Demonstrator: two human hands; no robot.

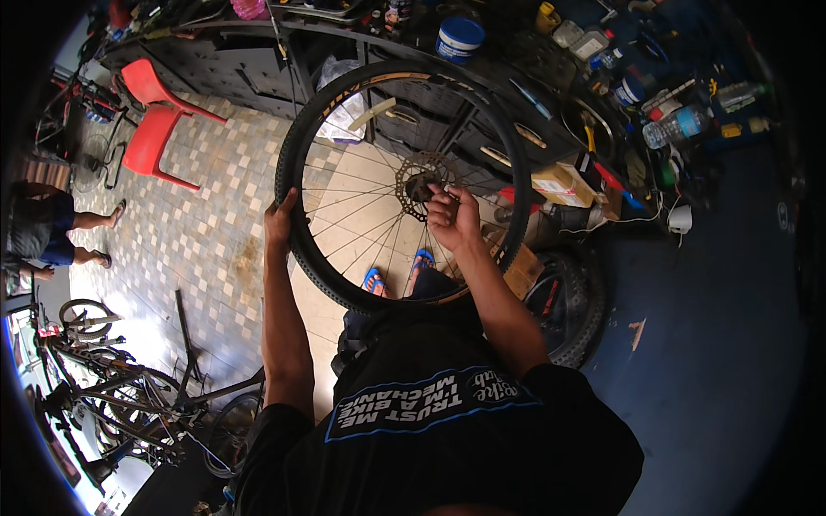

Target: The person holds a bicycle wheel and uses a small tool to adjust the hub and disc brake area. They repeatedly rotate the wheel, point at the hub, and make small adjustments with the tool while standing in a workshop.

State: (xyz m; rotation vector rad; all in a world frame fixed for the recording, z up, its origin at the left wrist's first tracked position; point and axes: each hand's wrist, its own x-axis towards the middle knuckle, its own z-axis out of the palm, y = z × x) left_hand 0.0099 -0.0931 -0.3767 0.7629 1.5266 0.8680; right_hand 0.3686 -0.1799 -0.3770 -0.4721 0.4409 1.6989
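A bicycle wheel (303, 129) with a black tyre, thin spokes and a disc brake rotor (417, 163) is held up in front of my body. My left hand (280, 217) is closed round the tyre at the wheel's left side. At the centre, my right hand (452, 219) has its fingers curled at the hub (420, 189), just below and right of the rotor's middle; its fingertips partly hide the axle end. My feet in blue sandals (423, 261) show through the spokes.
A cluttered black workbench (215, 64) curves along the top and right, with tubs (458, 36), bottles and boxes (564, 185). A red chair (151, 155) stands left. Another person's legs (90, 222) show at the far left. Several bicycles (129, 387) fill the lower left. A loose tyre (581, 318) lies right.
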